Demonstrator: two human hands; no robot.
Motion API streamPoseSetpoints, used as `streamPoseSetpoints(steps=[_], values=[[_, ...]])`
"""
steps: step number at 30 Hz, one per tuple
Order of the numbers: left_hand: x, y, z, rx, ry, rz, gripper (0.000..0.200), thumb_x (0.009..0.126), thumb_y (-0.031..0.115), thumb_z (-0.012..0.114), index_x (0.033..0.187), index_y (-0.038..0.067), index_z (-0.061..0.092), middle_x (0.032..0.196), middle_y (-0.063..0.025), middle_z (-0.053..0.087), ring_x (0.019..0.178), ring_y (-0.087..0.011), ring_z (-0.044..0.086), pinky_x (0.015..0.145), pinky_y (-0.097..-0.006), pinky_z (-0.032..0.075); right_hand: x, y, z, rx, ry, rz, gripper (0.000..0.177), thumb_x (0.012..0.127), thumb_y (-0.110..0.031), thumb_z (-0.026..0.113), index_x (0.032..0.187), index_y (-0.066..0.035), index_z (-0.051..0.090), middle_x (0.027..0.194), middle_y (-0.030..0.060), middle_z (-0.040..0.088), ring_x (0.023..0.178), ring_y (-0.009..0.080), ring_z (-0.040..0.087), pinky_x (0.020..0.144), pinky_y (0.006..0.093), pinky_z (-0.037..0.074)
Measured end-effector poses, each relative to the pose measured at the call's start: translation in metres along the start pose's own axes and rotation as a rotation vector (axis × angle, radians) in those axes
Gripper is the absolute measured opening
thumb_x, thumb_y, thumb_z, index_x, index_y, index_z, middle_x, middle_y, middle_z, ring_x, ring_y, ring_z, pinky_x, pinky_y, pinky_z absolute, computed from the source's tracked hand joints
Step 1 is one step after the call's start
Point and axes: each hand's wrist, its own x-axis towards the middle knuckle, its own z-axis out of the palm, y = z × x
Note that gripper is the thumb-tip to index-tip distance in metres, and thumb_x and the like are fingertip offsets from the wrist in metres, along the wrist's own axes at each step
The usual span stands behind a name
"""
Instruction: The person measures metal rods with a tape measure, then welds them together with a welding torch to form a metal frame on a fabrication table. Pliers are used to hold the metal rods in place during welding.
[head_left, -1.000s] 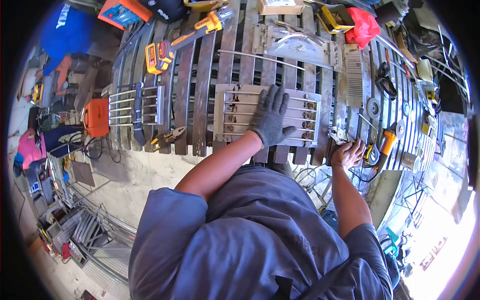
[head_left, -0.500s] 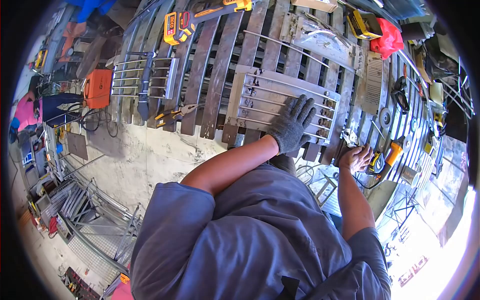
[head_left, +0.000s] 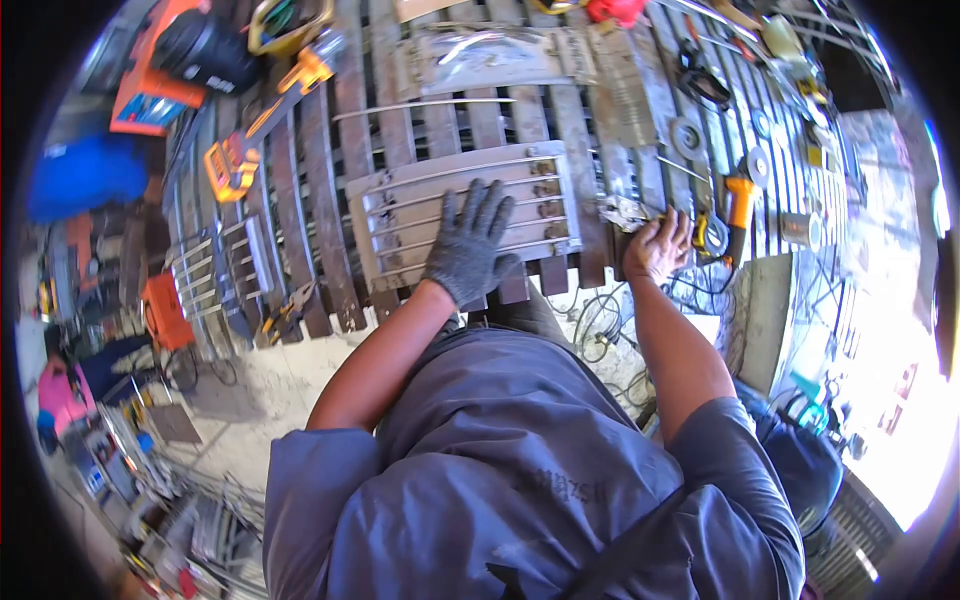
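My left hand (head_left: 470,240), in a dark grey knit glove, lies with spread fingers on a rectangular metal frame with thin parallel rods (head_left: 545,208). Beneath the rods is a flat greyish panel (head_left: 362,230) on the slatted bench. My right hand (head_left: 658,247) is bare and rests at the bench's front edge, its fingers loosely bent and apart. Just to its left sits a small shiny metal piece (head_left: 622,212). Right of that hand are a yellow and black tape measure (head_left: 711,236) and an orange-handled power tool (head_left: 740,203).
A second rod frame (head_left: 200,280) and pliers (head_left: 290,312) lie at the bench's left end. Behind them is a yellow cordless tool (head_left: 232,168). Several grinding discs (head_left: 687,138) lie at the right. Loose cables (head_left: 600,325) hang below the front edge.
The view has turned, so the bench and both hands appear further left. The gloved hand stays flat on the rod frame; the bare hand stays beside the shiny metal piece, fingers slightly more bent.
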Motion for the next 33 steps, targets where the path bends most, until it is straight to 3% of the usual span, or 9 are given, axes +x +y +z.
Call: streamPoseSetpoints(steps=[2,8,18,21,27,30,33], values=[[0.002,-0.003,-0.004,0.038,-0.025,0.018,0.099,0.101,0.065,0.064,0.175,0.004,0.037,0.186,-0.0217,0.023,0.174,-0.0461,0.015,0.136,-0.0722,0.007,0.000,-0.001,-0.001,0.007,-0.032,0.003,0.057,0.109,-0.041,0.049,0.162,-0.020,0.056,0.177,0.0088,0.042,0.171,0.0339,0.026,0.131,0.0673,0.021],[0.021,-0.017,-0.024,0.058,-0.149,0.006,0.105,0.094,0.071,0.070,0.174,0.010,0.040,0.185,-0.0224,0.025,0.172,-0.0513,0.014,0.134,-0.0757,0.007,0.000,-0.006,-0.013,0.064,-0.085,0.014,0.058,0.108,-0.037,0.053,0.163,-0.017,0.054,0.178,0.0122,0.039,0.171,0.0358,0.023,0.133,0.0647,0.016],[0.027,-0.016,-0.016,0.083,-0.086,0.086,0.106,0.092,0.069,0.075,0.167,0.001,0.042,0.178,-0.0270,0.033,0.169,-0.0531,0.019,0.134,-0.0705,0.016,0.001,-0.009,-0.020,0.137,-0.114,0.056,0.057,0.109,-0.038,0.055,0.162,-0.018,0.054,0.179,0.0081,0.040,0.173,0.0335,0.022,0.131,0.0686,0.017],[0.028,-0.013,-0.017,0.107,-0.087,0.085,0.106,0.092,0.070,0.074,0.166,0.000,0.043,0.176,-0.0276,0.035,0.168,-0.0532,0.021,0.134,-0.0696,0.017,0.000,-0.009,-0.020,0.115,-0.097,0.060,0.057,0.107,-0.036,0.057,0.162,-0.021,0.055,0.177,0.0074,0.042,0.171,0.0337,0.026,0.131,0.0658,0.019],[0.036,-0.002,-0.032,0.172,-0.204,0.045,0.109,0.091,0.070,0.075,0.167,0.000,0.042,0.175,-0.0276,0.036,0.166,-0.0527,0.025,0.134,-0.0688,0.018,0.000,-0.009,-0.020,0.116,-0.098,0.066,0.056,0.107,-0.036,0.057,0.162,-0.022,0.055,0.177,0.0068,0.042,0.171,0.0327,0.026,0.131,0.0665,0.019],[0.037,0.002,-0.052,0.088,-0.315,-0.015,0.106,0.093,0.062,0.077,0.172,0.004,0.037,0.176,-0.0278,0.035,0.165,-0.0530,0.028,0.133,-0.0701,0.021,0.001,-0.010,-0.021,0.137,-0.107,0.071,0.056,0.108,-0.037,0.055,0.161,-0.019,0.056,0.178,0.0075,0.041,0.172,0.0326,0.024,0.132,0.0686,0.017],[0.029,0.008,-0.066,0.199,-0.427,-0.114,0.105,0.093,0.050,0.081,0.175,0.008,0.032,0.177,-0.0274,0.031,0.164,-0.0538,0.029,0.132,-0.0719,0.024,0.002,-0.011,-0.023,0.145,-0.127,0.076,0.057,0.108,-0.038,0.055,0.161,-0.017,0.056,0.179,0.0086,0.039,0.173,0.0328,0.022,0.132,0.0691,0.016]])
